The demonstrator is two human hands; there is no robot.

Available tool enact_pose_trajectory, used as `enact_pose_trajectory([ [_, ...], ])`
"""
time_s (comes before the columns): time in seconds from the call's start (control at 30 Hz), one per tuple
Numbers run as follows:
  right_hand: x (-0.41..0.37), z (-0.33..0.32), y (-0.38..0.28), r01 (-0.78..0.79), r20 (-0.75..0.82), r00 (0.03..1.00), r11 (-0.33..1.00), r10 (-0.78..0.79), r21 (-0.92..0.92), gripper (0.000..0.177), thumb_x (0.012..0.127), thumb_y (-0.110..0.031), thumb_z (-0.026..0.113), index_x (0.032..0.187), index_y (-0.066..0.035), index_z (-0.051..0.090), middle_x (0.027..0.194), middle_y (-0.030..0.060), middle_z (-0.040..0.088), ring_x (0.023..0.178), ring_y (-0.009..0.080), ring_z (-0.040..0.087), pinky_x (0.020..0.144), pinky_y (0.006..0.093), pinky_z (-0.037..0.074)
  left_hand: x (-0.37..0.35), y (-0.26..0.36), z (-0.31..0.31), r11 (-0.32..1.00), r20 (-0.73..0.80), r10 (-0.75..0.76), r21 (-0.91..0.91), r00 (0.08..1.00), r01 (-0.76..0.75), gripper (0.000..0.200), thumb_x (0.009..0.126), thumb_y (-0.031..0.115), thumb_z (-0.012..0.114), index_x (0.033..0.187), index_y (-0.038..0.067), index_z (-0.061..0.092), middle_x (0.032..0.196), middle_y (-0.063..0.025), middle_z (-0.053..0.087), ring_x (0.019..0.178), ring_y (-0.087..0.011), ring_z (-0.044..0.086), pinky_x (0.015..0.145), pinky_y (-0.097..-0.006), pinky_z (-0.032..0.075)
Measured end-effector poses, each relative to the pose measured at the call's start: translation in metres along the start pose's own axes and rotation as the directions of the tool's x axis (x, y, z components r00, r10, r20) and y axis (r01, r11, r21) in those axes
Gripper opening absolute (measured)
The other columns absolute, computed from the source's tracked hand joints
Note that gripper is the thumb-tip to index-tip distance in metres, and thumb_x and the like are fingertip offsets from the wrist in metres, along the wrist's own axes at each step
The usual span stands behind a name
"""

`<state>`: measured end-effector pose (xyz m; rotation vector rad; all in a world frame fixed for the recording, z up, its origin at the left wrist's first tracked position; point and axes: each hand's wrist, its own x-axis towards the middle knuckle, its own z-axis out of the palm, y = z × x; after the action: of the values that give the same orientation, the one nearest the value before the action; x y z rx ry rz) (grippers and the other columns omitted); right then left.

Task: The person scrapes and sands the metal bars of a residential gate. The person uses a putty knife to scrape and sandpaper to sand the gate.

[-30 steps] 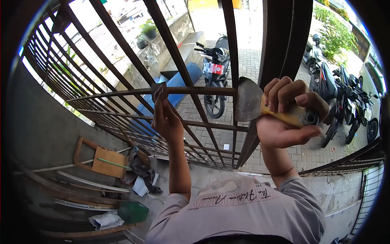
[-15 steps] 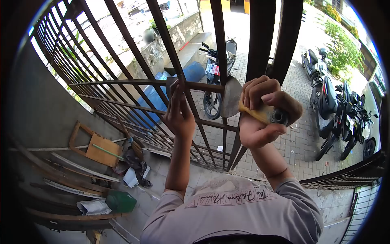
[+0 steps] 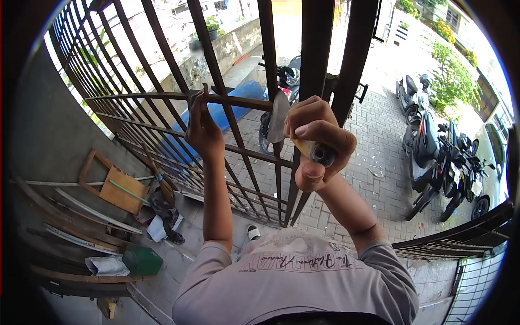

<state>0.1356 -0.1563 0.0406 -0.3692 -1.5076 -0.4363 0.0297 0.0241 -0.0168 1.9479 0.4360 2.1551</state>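
Note:
My right hand (image 3: 322, 143) is wrapped around the yellowish handle (image 3: 310, 149) of a scraper with a broad metal blade (image 3: 279, 117). The blade stands upright, overlapping the right end of the gate's crossbar (image 3: 246, 102). To the left, my left hand (image 3: 205, 132) reaches up to the same crossbar, fingers pressed together around a small dark grey flat piece (image 3: 194, 96) at the bar. Dark brown vertical bars of the metal gate (image 3: 208, 49) rise behind both hands.
Beyond the gate are a blue barrel (image 3: 189, 127) and a parked motorbike (image 3: 287, 78); more motorbikes (image 3: 436, 157) and a white car (image 3: 493, 168) stand right. At lower left lie a wooden frame (image 3: 122, 189), long strips (image 3: 97, 219) and a green container (image 3: 142, 260).
The view has swung right, so gate and hands appear farther left. My left hand has slid left along the crossbar, away from a vertical bar. The scraper blade now shows narrower.

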Motion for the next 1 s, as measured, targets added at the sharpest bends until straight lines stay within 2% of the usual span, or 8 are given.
enact_pose_trajectory([
  [0.13,0.001,-0.002,0.006,0.039,-0.001,0.999,0.999,-0.039,0.012,0.056,0.093,-0.046,0.068,0.115,0.003,0.052,0.089,0.0173,0.057,0.077,0.0253,0.055,0.066,0.0365,0.046,-0.01,0.005,0.017,0.997,-0.083,-0.023,0.071,0.996,0.029,0.025,0.1,-0.001,0.053,0.12,-0.001,0.067,0.117,-0.0207,0.07,0.107,-0.0314,0.071,0.085,-0.0373,0.058],
  [0.33,0.003,0.0,0.007,-0.027,-0.021,0.999,0.999,0.028,0.027,0.058,0.093,-0.048,0.067,0.11,0.006,0.054,0.086,0.0168,0.057,0.076,0.0249,0.055,0.066,0.0356,0.044,-0.003,0.011,-0.006,0.994,0.089,-0.094,0.057,0.992,0.089,0.024,0.102,0.003,0.053,0.12,-0.002,0.067,0.121,-0.0189,0.07,0.111,-0.028,0.07,0.09,-0.0368,0.055],
  [0.37,0.003,0.006,0.008,0.002,-0.094,0.996,0.998,0.004,0.064,0.058,0.093,-0.048,0.067,0.109,0.007,0.055,0.085,0.0161,0.058,0.076,0.0244,0.055,0.066,0.0352,0.044,-0.008,0.013,0.001,0.992,0.013,-0.017,0.122,1.0,0.016,0.024,0.1,0.001,0.054,0.12,-0.002,0.068,0.119,-0.0188,0.071,0.11,-0.0299,0.07,0.091,-0.0371,0.055],
  [0.53,0.004,0.01,0.006,-0.018,-0.145,0.989,0.999,0.025,0.049,0.059,0.093,-0.05,0.066,0.107,0.006,0.056,0.083,0.015,0.058,0.076,0.0242,0.056,0.065,0.0352,0.044,-0.019,0.035,-0.007,0.997,0.239,0.073,-0.005,0.968,-0.074,0.027,0.096,-0.003,0.056,0.119,0.0,0.069,0.118,-0.0165,0.072,0.111,-0.0292,0.07,0.091,-0.0368,0.055],
  [0.6,0.006,0.008,0.003,-0.004,-0.17,0.985,0.998,0.014,0.059,0.059,0.093,-0.051,0.066,0.103,0.007,0.057,0.081,0.0144,0.058,0.075,0.0238,0.056,0.064,0.035,0.044,-0.002,0.011,-0.014,1.0,0.172,-0.007,0.0,0.985,0.007,0.025,0.098,0.0,0.055,0.119,0.0,0.069,0.119,-0.0154,0.072,0.111,-0.0282,0.07,0.089,-0.0362,0.056],
  [0.63,0.006,0.007,0.0,-0.063,-0.213,0.975,0.997,0.069,0.035,0.063,0.092,-0.055,0.065,0.094,0.007,0.059,0.079,0.0141,0.058,0.073,0.0228,0.055,0.063,0.0343,0.043,0.0,0.007,-0.014,0.983,0.09,-0.184,0.014,0.979,0.183,0.025,0.1,0.002,0.054,0.119,0.0,0.07,0.119,-0.0153,0.072,0.111,-0.0271,0.07,0.089,-0.0356,0.056],
  [0.77,0.008,0.003,-0.007,-0.197,-0.248,0.948,0.98,0.198,0.029,0.071,0.09,-0.064,0.063,0.082,0.007,0.06,0.078,0.0141,0.057,0.071,0.0206,0.054,0.061,0.0309,0.042,-0.014,0.03,0.0,0.998,0.128,0.057,0.008,0.99,-0.058,0.024,0.102,0.002,0.053,0.118,-0.001,0.069,0.119,-0.0155,0.072,0.114,-0.0277,0.069,0.094,-0.0361,0.054],
  [1.0,0.006,0.001,-0.009,-0.228,-0.264,0.935,0.972,0.235,0.058,0.074,0.088,-0.068,0.062,0.083,0.005,0.06,0.078,0.0129,0.057,0.07,0.0201,0.054,0.061,0.0306,0.043,0.006,-0.002,-0.015,0.994,0.065,-0.098,0.063,0.993,0.094,0.024,0.102,0.002,0.053,0.12,-0.003,0.068,0.119,-0.0179,0.071,0.114,-0.0289,0.068,0.095,-0.0374,0.053],
])
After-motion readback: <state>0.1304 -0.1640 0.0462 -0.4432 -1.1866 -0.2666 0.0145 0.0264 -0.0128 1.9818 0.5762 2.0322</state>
